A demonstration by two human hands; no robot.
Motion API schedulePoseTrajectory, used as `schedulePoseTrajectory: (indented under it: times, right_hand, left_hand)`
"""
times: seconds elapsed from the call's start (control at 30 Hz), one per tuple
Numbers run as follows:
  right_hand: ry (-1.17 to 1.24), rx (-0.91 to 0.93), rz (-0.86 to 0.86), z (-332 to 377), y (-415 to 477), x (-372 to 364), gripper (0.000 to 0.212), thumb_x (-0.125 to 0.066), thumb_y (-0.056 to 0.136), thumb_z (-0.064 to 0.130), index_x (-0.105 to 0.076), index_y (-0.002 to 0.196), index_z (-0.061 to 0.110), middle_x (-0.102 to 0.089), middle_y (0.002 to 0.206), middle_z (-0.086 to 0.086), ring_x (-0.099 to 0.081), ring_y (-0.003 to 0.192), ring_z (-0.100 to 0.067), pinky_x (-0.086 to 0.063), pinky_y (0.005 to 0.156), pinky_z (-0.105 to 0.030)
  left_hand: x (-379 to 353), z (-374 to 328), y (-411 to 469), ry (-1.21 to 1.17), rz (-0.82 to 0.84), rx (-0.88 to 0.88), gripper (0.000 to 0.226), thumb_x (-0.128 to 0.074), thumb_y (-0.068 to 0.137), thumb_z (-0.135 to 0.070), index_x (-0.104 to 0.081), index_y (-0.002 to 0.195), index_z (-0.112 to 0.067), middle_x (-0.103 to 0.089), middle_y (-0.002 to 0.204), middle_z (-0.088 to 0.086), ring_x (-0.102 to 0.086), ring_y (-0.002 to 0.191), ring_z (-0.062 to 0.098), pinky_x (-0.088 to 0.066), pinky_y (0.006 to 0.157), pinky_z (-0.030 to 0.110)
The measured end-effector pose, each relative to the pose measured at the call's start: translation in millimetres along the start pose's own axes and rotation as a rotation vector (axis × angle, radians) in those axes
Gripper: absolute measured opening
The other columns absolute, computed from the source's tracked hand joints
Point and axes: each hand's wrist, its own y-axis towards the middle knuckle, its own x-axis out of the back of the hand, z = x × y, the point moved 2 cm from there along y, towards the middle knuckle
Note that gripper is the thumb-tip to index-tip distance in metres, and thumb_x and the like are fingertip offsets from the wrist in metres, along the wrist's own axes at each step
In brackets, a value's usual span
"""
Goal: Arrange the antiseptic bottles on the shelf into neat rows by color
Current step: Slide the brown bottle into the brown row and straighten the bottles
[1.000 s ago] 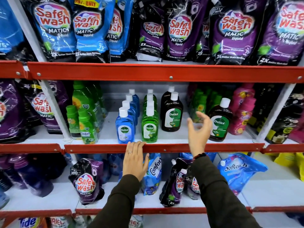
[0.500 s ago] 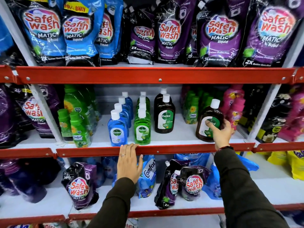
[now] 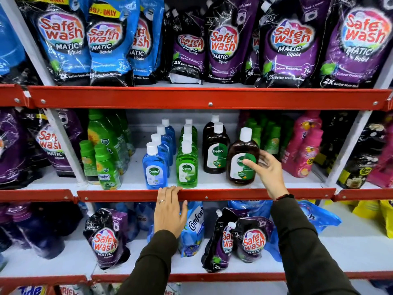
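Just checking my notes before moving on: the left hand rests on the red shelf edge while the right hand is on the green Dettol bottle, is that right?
Not quite. The head view shows the right hand on the brown Dettol bottle, not a green one. The left hand does rest on the red shelf edge.

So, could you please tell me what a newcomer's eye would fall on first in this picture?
Most likely the middle shelf, where Dettol bottles stand in rows by colour: a blue row, a green row and a brown row. Just right of them, the right hand has its grip on a lone brown Dettol bottle, while the left hand rests on the red shelf edge.
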Motion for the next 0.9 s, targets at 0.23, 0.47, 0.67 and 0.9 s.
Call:
schedulePoseTrajectory:
  times: [0.23, 0.47, 0.67, 0.9]
  right_hand:
    - [0.033, -0.027, 0.156, -5, -5, -44, 0.042, -0.085, 0.079, 0.006, -0.068, 0.116, 0.016, -0.073, 0.115, 0.000, -0.069, 0.105, -0.009, -0.058, 0.089, -0.017]
    - [0.054, -0.026, 0.197, -8, -7, -59, 0.036, -0.084, 0.080, 0.009, -0.068, 0.108, 0.026, -0.074, 0.116, 0.001, -0.070, 0.110, -0.009, -0.059, 0.087, -0.016]
    - [0.083, -0.033, 0.207, -10, -10, -62, 0.040, -0.079, 0.086, 0.008, -0.061, 0.120, 0.021, -0.069, 0.117, 0.007, -0.071, 0.093, 0.014, -0.057, 0.076, -0.009]
    - [0.141, -0.097, 0.105, -17, -35, -64, 0.061, -0.062, 0.100, 0.033, -0.036, 0.155, 0.026, -0.046, 0.152, 0.003, -0.055, 0.128, -0.006, -0.048, 0.103, -0.021]
  left_hand:
    - [0, 2, -1, 0.009, -0.004, -0.013, 0.044, -0.055, 0.096, -0.032, -0.054, 0.133, -0.009, -0.061, 0.131, 0.011, -0.053, 0.128, 0.030, -0.032, 0.123, 0.047]
    - [-5, 5, -1, 0.027, -0.029, -0.032, 0.046, -0.054, 0.096, -0.034, -0.053, 0.134, -0.010, -0.061, 0.132, 0.011, -0.053, 0.129, 0.030, -0.030, 0.124, 0.047]
    - [-7, 1, -4, -0.049, -0.048, -0.015, 0.049, -0.052, 0.098, -0.032, -0.050, 0.141, -0.010, -0.056, 0.142, 0.011, -0.044, 0.141, 0.032, -0.022, 0.127, 0.051]
    - [3, -54, 5, -0.515, -0.075, -0.120, 0.054, -0.044, 0.103, -0.031, -0.029, 0.155, -0.031, -0.034, 0.159, -0.008, -0.029, 0.149, 0.007, -0.021, 0.125, 0.024]
